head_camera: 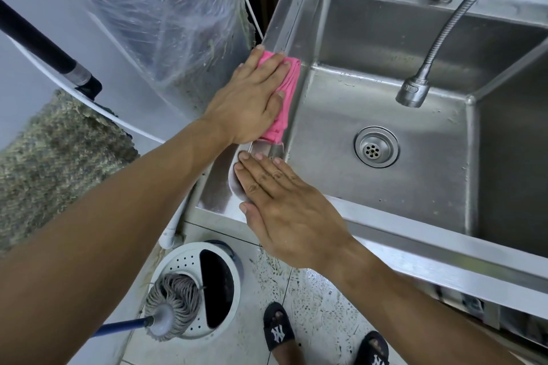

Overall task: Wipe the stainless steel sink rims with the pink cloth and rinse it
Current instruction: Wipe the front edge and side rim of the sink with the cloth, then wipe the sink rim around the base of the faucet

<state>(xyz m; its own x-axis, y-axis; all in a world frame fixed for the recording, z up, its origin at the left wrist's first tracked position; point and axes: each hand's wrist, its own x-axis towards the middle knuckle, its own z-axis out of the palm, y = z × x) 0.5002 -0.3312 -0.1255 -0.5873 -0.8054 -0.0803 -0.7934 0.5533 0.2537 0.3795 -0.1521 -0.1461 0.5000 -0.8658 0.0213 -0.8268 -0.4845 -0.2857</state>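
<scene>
The pink cloth (287,92) lies folded along the left rim (284,24) of the stainless steel sink. My left hand (252,98) presses flat on top of it, fingers spread toward the back. My right hand (284,210) rests flat and empty on the front left corner of the rim, fingertips close to the cloth's near end. The basin with its round drain (376,147) is to the right of both hands.
A flexible spray faucet (413,92) hangs over the basin, with a second basin (510,163) to the right. Clear plastic sheeting (166,15) stands left of the sink. On the tiled floor below are a white mop bucket (195,290) and a mop (172,305).
</scene>
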